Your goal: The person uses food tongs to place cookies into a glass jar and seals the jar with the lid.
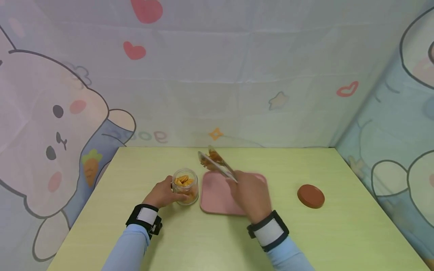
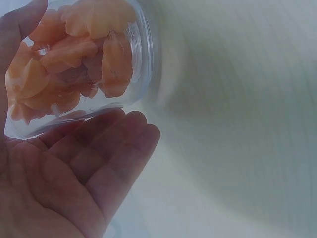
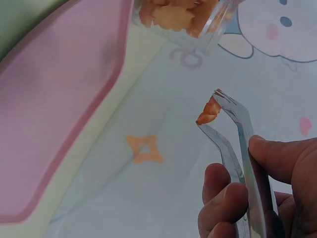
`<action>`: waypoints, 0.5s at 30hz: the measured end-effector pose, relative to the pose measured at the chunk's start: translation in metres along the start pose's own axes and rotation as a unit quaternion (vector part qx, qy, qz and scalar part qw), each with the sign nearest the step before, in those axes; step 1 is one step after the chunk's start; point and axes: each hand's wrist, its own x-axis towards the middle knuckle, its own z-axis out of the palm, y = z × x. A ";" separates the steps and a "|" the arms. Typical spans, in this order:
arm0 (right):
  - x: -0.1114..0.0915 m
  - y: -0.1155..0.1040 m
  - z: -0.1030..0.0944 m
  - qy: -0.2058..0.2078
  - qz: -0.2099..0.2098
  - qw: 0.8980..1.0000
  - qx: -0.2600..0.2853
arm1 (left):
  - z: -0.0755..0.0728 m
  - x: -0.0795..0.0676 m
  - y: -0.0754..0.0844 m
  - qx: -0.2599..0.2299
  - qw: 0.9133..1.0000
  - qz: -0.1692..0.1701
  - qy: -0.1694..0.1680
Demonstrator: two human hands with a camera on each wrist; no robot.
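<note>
My left hand (image 1: pixel 165 194) grips a clear glass jar (image 1: pixel 194 192) that stands on the table, thumb in front. In the left wrist view, orange-brown snack pieces (image 2: pixel 116 64) show through the jar's wall, and the fingers lie along its side. My right hand (image 1: pixel 252 194) holds metal tongs (image 3: pixel 250 163), raised over the far edge of a pink tray (image 1: pixel 217 195). Pinched between the tong tips is one small ridged orange-brown snack piece (image 3: pixel 209 111), plain in the right wrist view. The tray lies just right of the jar, partly hidden by my right hand.
A round brown lid (image 1: pixel 310 196) lies on the pale yellow table (image 1: pixel 183 244), right of the tray. Behind the table hangs a printed cloth (image 1: pixel 217 67) with hearts and cartoon animals, and another stretch of cloth borders the right side.
</note>
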 end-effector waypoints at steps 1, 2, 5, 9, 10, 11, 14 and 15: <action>0.000 -0.002 0.000 0.000 -0.003 1.000 -0.002 | 0.000 -0.001 0.000 0.001 1.000 0.000 0.000; 0.000 -0.003 -0.001 -0.001 -0.003 1.000 -0.002 | 0.000 -0.001 0.001 0.003 1.000 0.000 0.000; 0.001 -0.010 -0.001 -0.004 -0.005 1.000 0.004 | -0.001 -0.003 0.001 0.006 1.000 0.005 0.003; 0.000 -0.020 -0.004 -0.017 -0.004 1.000 0.020 | -0.001 -0.003 0.002 0.007 1.000 0.008 0.006; 0.000 -0.023 -0.005 -0.022 -0.002 1.000 0.022 | -0.001 -0.003 0.002 0.006 1.000 0.007 0.006; 0.000 -0.025 -0.005 -0.029 0.000 0.999 0.024 | -0.001 -0.003 0.002 0.005 1.000 0.007 0.006; -0.001 -0.031 -0.005 -0.046 0.003 0.998 0.029 | 0.000 -0.002 0.001 0.001 1.000 0.009 0.006; -0.001 -0.033 -0.005 -0.050 0.001 0.998 0.029 | 0.000 -0.001 0.001 0.000 1.000 0.009 0.006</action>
